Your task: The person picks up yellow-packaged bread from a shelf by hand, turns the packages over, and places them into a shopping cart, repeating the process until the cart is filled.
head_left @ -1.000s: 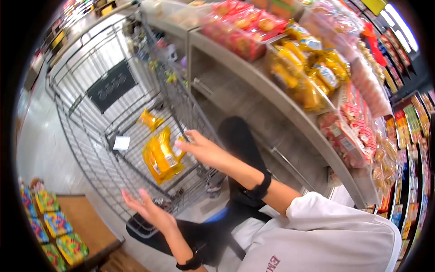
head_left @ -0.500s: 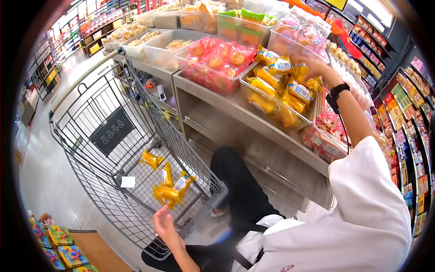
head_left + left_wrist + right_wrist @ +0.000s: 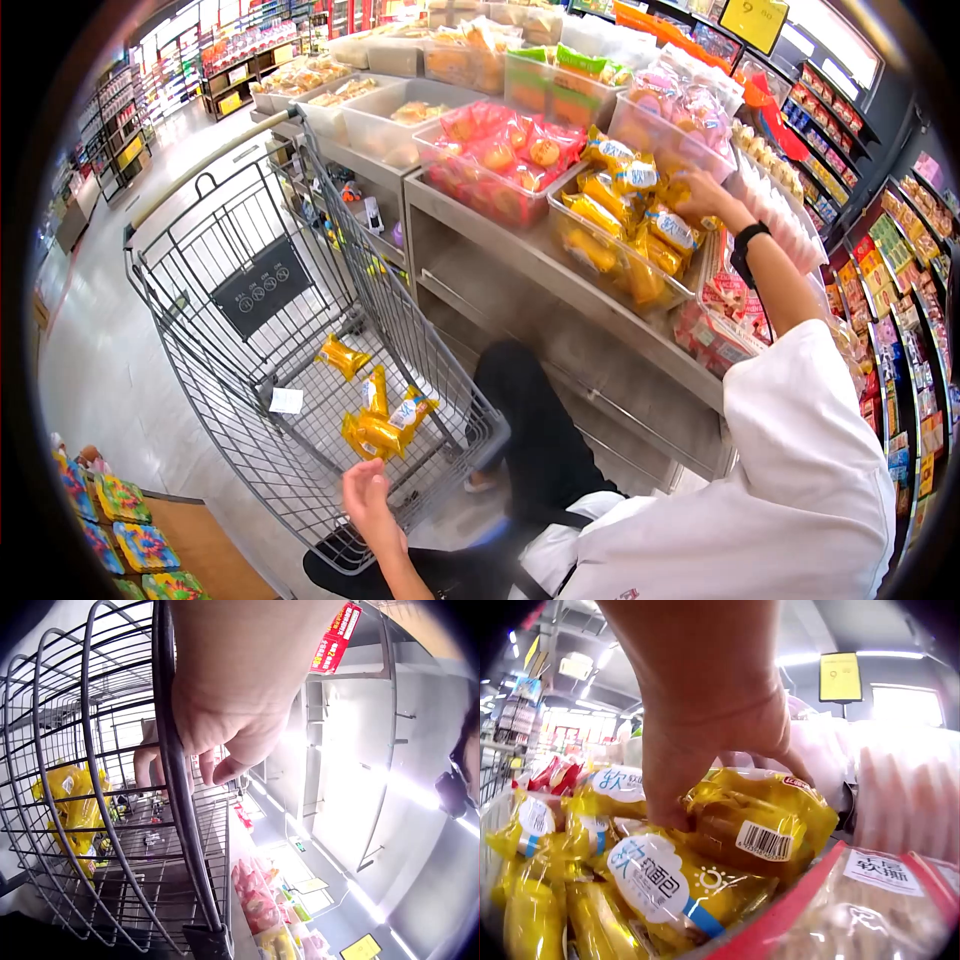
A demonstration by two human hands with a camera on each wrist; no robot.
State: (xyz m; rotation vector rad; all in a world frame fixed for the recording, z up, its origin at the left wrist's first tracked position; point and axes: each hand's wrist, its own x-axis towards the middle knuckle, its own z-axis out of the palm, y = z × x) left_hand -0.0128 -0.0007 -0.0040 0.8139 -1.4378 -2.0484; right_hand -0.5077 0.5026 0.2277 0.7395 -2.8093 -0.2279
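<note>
My right hand (image 3: 708, 194) reaches into a clear plastic bin (image 3: 676, 297) heaped with yellow-wrapped bread packets. In the right wrist view its thumb and fingers grip one bread packet (image 3: 761, 825), barcode outward, at the top right of the heap. Another bread packet (image 3: 656, 881) with a white cloud-shaped label lies just in front. My left hand (image 3: 372, 508) hangs at the near rim of the grey shopping cart (image 3: 400, 312), fingers loosely bent and holding nothing. On the cart's wire floor lie several yellow bread packets (image 3: 382, 435), with one packet (image 3: 341, 356) lying apart.
Beside the yellow bin stand a bin of red-wrapped pastries (image 3: 500, 150) and a box of pink-red packets (image 3: 728, 310). The display shelf edge (image 3: 560, 275) runs between cart and bins. A white slip (image 3: 286, 401) lies in the cart. Colourful packs (image 3: 150, 545) sit at lower left.
My right hand has gone from above the packets in the cart up to the bin, where it grips a bread packet. The left hand stays low by the cart rim. The head view has tilted up.
</note>
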